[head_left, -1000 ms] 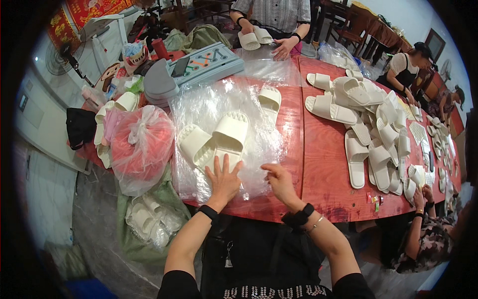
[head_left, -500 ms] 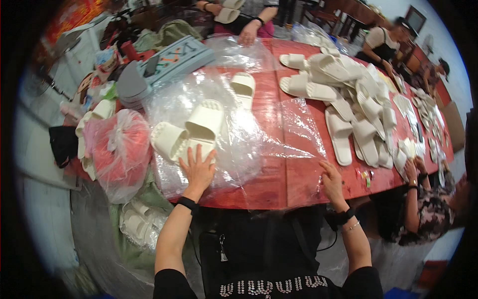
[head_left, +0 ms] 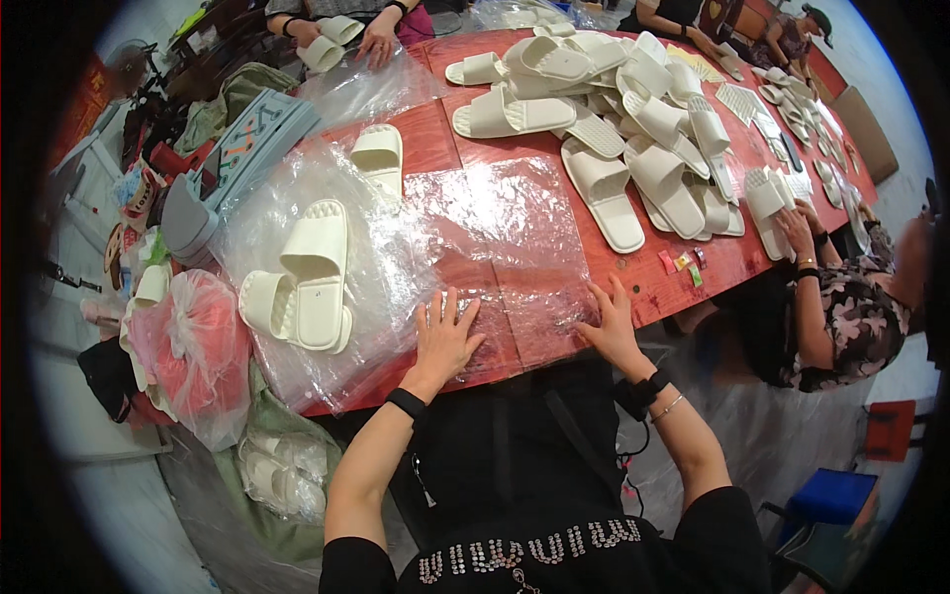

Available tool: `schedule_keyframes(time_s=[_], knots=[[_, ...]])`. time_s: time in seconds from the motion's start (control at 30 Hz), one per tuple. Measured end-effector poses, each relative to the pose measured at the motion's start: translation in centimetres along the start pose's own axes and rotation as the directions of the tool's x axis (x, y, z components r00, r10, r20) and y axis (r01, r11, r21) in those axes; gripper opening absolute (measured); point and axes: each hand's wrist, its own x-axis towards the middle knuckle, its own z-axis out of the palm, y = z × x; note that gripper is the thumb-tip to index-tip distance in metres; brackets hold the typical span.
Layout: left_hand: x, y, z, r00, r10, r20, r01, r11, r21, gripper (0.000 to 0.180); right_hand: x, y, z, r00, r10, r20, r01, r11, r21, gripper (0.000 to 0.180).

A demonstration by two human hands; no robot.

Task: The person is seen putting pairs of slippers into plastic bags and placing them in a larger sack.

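Observation:
A clear plastic bag [head_left: 515, 213] lies flat on the red table before me. My left hand [head_left: 445, 337] rests on its near left part with the fingers spread. At its near right corner is my right hand [head_left: 612, 322], thumb and fingers apart. Left of my left hand, a pair of cream slippers [head_left: 315, 262] lies on a stack of clear plastic bags [head_left: 386, 287]. A single cream slipper [head_left: 378, 158] sits further back on the same stack.
A heap of cream slippers [head_left: 648, 109] covers the table's right half. Small coloured packets [head_left: 683, 262] lie near its front edge. A grey-blue plastic piece [head_left: 237, 158] and a tied bag of red stuff [head_left: 198, 346] stand left. Co-workers sit right and across, one holding slippers [head_left: 332, 40].
My left hand has left the slippers and moved right onto the clear bag. That bag, held up at its right side before, now lies flat. The view has shifted to the right.

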Motion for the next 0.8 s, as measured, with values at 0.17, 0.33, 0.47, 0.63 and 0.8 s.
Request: schedule_keyframes(time_s=[0.17,0.33,0.47,0.63,0.8], knots=[[0.5,0.0,-1.2,0.995,0.08,0.055,-0.08,0.997,-0.008,0.057,-0.6,0.7,-0.9,0.903,-0.359,0.237,0.422,0.846,-0.326,0.049],[0.3,-1.5,-0.6,0.997,0.064,-0.051,-0.065,0.998,-0.021,0.043,1.1,0.9,0.3,0.894,-0.328,0.305,0.41,0.873,-0.264,0.025],[0.5,-1.5,-0.8,0.989,0.099,-0.111,-0.099,0.995,0.005,0.038,4.5,0.1,-1.6,0.936,-0.173,0.305,0.216,0.97,-0.114,0.025],[-0.2,-1.7,-1.3,0.994,0.093,-0.055,-0.092,0.996,0.018,0.04,10.8,0.5,-3.4,0.969,0.16,0.188,-0.228,0.869,0.44,0.06],[-0.6,-2.0,-1.6,0.993,0.11,0.043,-0.11,0.994,-0.004,0.046,16.0,2.7,-5.2,0.893,0.38,-0.241,-0.218,0.834,0.506,0.054]])
